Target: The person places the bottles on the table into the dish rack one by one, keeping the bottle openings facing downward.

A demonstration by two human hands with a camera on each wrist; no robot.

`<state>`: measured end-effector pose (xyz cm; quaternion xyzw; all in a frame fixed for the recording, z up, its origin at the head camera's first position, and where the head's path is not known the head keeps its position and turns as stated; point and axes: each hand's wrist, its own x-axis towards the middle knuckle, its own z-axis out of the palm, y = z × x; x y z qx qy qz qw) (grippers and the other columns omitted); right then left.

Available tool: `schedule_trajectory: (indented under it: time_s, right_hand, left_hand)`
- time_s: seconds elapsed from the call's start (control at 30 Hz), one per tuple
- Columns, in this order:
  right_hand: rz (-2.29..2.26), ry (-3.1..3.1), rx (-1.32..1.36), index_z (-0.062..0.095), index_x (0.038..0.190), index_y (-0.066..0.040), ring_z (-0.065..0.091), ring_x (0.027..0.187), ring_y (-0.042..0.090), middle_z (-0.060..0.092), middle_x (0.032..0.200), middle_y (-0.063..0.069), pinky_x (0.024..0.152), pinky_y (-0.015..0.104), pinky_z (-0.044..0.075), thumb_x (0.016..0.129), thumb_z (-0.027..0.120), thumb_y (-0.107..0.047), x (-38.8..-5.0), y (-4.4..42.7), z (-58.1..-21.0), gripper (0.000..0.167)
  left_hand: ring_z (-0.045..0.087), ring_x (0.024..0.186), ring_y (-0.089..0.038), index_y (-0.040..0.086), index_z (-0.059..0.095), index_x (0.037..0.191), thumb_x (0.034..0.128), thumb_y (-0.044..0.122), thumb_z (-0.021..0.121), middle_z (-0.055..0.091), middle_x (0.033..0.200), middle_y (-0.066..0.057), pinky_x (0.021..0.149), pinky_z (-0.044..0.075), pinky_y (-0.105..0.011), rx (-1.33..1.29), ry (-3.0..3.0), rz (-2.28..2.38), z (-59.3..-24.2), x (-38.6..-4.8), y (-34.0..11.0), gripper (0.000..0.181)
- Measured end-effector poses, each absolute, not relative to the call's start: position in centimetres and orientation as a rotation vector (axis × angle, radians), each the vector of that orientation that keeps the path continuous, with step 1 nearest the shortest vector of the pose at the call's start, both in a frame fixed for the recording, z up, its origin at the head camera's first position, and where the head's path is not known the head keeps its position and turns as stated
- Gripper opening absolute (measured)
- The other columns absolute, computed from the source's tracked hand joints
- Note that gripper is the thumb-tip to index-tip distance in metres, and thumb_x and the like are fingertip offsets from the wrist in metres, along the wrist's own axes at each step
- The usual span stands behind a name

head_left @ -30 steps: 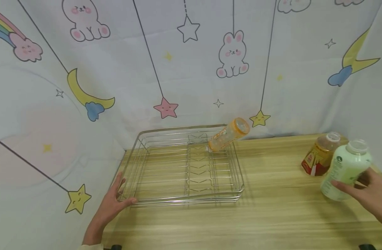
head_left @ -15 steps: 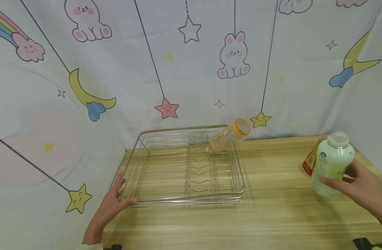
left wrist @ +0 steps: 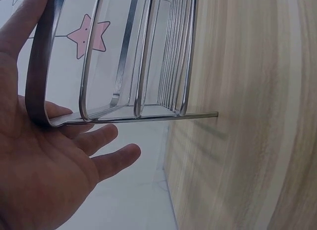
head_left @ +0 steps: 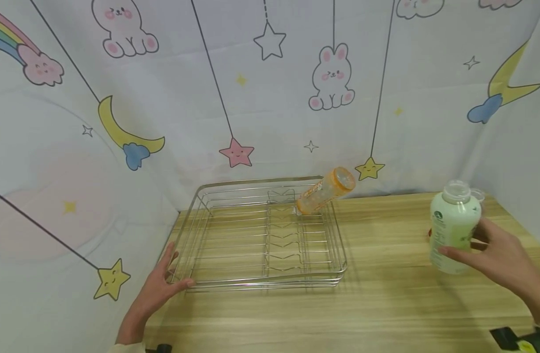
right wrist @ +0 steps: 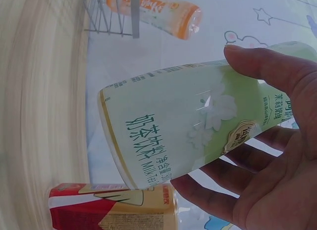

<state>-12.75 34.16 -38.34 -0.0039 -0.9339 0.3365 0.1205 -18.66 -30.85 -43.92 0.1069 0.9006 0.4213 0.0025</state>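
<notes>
My right hand (head_left: 501, 250) grips a pale green milk tea bottle (head_left: 455, 220), with the thumb on one side and the fingers round the other. In the right wrist view its base appears raised off the table. My left hand (head_left: 157, 282) rests against the front left corner of a wire dish rack (head_left: 252, 284). The thumb lies along the front rim, and the left wrist view shows the other fingers (left wrist: 119, 161) loosely extended beside the rack. An orange-and-clear bottle (head_left: 324, 191) leans at the rack's back right, its base end up over the rim.
A red-and-gold labelled bottle (right wrist: 114, 207) stands behind the milk tea bottle, mostly hidden in the head view. The wood-grain table (head_left: 340, 318) carries everything. A white printed cloth (head_left: 270, 108) hangs behind and at the sides.
My right hand has carried the milk tea bottle leftward and slightly back, so it now covers most of the red-and-gold bottle. The left hand and the rack have stayed in place.
</notes>
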Motion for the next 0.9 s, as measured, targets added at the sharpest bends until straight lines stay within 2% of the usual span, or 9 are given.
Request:
schedule_trajectory:
  time_s: [0.23,0.4,0.53,0.63,0.77,0.8,0.9]
  right_hand:
    - [0.963,-2.735,0.067,0.039,0.142,0.009,0.053,0.103,0.063,0.049,0.127,0.040,0.076,0.069,0.049,0.079,0.086,-0.026,-12.9,33.1,-37.0,0.086]
    - [0.971,-2.720,0.135,0.044,0.139,0.007,0.058,0.098,0.061,0.053,0.124,0.039,0.068,0.061,0.055,0.076,0.087,-0.021,-13.0,32.3,-36.1,0.081]
    - [0.970,-2.698,0.199,0.047,0.137,0.005,0.060,0.097,0.059,0.056,0.121,0.037,0.067,0.056,0.056,0.074,0.089,-0.019,-13.3,31.6,-35.5,0.079]
    - [0.962,-2.694,0.233,0.049,0.135,0.003,0.062,0.096,0.057,0.058,0.119,0.035,0.064,0.042,0.059,0.073,0.090,-0.020,-13.4,31.2,-35.1,0.078]
    - [0.951,-2.676,0.291,0.053,0.131,0.001,0.064,0.094,0.052,0.062,0.116,0.029,0.060,0.024,0.052,0.072,0.090,-0.019,-13.5,30.6,-34.7,0.073]
    - [0.947,-2.670,0.307,0.053,0.130,0.001,0.065,0.094,0.051,0.062,0.115,0.028,0.060,0.024,0.053,0.071,0.091,-0.019,-13.6,30.4,-34.6,0.072]
    - [0.950,-2.660,0.359,0.054,0.131,0.000,0.064,0.095,0.050,0.063,0.116,0.027,0.065,0.038,0.059,0.070,0.091,-0.017,-13.6,30.0,-34.3,0.073]
  left_hand:
    - [0.035,0.124,-0.065,0.010,-0.006,0.159,0.0873,0.015,0.075,0.020,0.153,-0.038,0.091,0.044,-0.067,0.331,2.816,1.308,-43.7,-18.5,-30.9,0.108]
    - [0.034,0.126,-0.064,0.009,-0.005,0.158,0.0876,0.013,0.074,0.018,0.153,-0.039,0.093,0.043,-0.068,0.346,2.807,1.324,-43.8,-18.5,-31.0,0.107]
    - [0.031,0.129,-0.063,0.009,-0.005,0.159,0.0880,0.014,0.074,0.018,0.153,-0.038,0.094,0.042,-0.069,0.357,2.810,1.333,-44.0,-18.8,-31.2,0.106]
    - [0.029,0.132,-0.061,0.009,-0.005,0.159,0.0879,0.015,0.074,0.017,0.154,-0.038,0.096,0.041,-0.068,0.362,2.808,1.338,-44.1,-18.8,-31.2,0.106]
    - [0.028,0.132,-0.061,0.010,-0.005,0.159,0.0882,0.016,0.074,0.017,0.154,-0.038,0.096,0.040,-0.068,0.357,2.801,1.341,-44.1,-18.8,-31.3,0.106]
    - [0.029,0.131,-0.062,0.010,-0.005,0.159,0.0883,0.016,0.074,0.017,0.154,-0.038,0.096,0.041,-0.068,0.356,2.800,1.342,-44.1,-18.8,-31.3,0.106]
    - [0.030,0.129,-0.064,0.010,-0.005,0.159,0.0885,0.016,0.074,0.018,0.153,-0.038,0.094,0.042,-0.068,0.357,2.798,1.341,-44.1,-18.7,-31.3,0.106]
